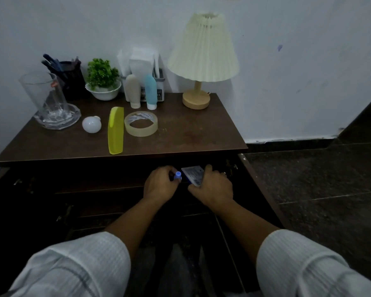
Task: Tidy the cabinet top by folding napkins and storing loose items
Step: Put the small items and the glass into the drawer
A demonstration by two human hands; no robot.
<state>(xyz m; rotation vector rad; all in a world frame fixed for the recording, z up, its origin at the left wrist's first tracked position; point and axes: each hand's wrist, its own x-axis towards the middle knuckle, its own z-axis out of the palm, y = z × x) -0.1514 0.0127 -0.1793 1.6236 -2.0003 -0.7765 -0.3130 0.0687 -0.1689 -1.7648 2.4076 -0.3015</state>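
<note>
Yellow comb point(116, 130), tape roll point(141, 123), bulb point(91, 124) lie loose on cabinet top point(191, 129), left-centre. Napkins point(137, 61) stand in far holder. Below, left hand point(159, 185) pinches blue-capped item point(177, 175), right hand point(212, 187) grips flat packet point(193, 174). Storing looks about midway.

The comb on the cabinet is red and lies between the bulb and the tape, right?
Not quite. The head view shows the comb is yellow, not red. It does lie on the cabinet between the bulb and the tape.
</note>
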